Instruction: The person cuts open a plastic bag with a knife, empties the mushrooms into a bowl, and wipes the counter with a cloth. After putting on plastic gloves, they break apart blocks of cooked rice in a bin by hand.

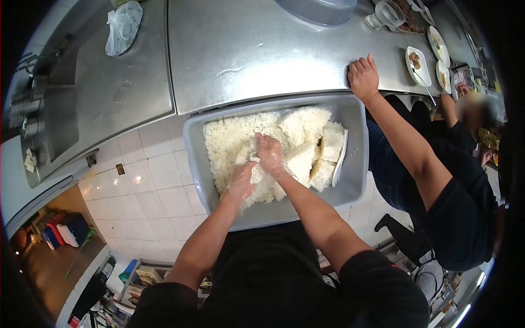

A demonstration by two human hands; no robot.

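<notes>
head view: left hand (240, 181) and right hand (270, 156), both gloved, fingers clenched on a clump of rice (229, 139) mid-tub. the tub (355, 183) sits at the near edge of the desk (246, 49). a co-worker's hand (363, 77) is flat on the desk, just right.

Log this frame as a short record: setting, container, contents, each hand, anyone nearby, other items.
setting: steel counter, white tiles beneath it
container: grey tub at the counter's edge
contents: cooked white rice, partly in pressed blocks
left hand: clear glove, down in the rice, grip unclear
right hand: clear glove, on the rice, close against the left
nearby: co-worker's hand resting on the counter
other items: plastic bag; plates with food
</notes>
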